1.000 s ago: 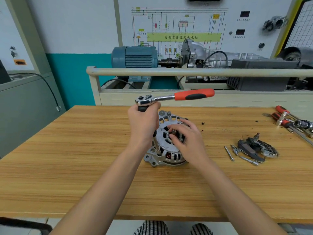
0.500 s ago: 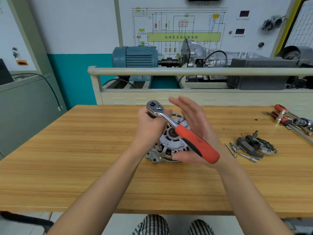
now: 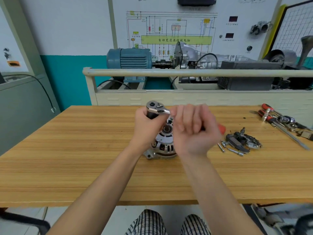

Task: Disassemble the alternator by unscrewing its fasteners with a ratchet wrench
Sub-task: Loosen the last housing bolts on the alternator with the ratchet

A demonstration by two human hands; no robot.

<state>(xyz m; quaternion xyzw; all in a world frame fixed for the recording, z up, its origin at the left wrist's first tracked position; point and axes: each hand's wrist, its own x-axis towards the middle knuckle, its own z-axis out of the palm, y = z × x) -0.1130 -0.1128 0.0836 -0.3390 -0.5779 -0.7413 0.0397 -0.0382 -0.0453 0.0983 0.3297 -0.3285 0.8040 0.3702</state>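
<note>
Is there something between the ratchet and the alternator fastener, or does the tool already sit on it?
Nothing visible stands between them. The left hand grips the extension under the ratchet head, and the extension runs down to a fastener at the alternator rim. The right hand is closed on the red handle. The socket's seat is too small to confirm.

Open tabletop (image 3: 71, 160) left of and in front of alternator (image 3: 163, 146). Right side blocked near by loose bolts (image 3: 227, 148) and removed parts (image 3: 243, 140), farther right by screwdrivers (image 3: 277, 121). Above alternator: ratchet wrench (image 3: 157, 109), left hand (image 3: 147, 126), right hand (image 3: 193, 131). Behind, rail (image 3: 186, 72) along far edge.
</note>
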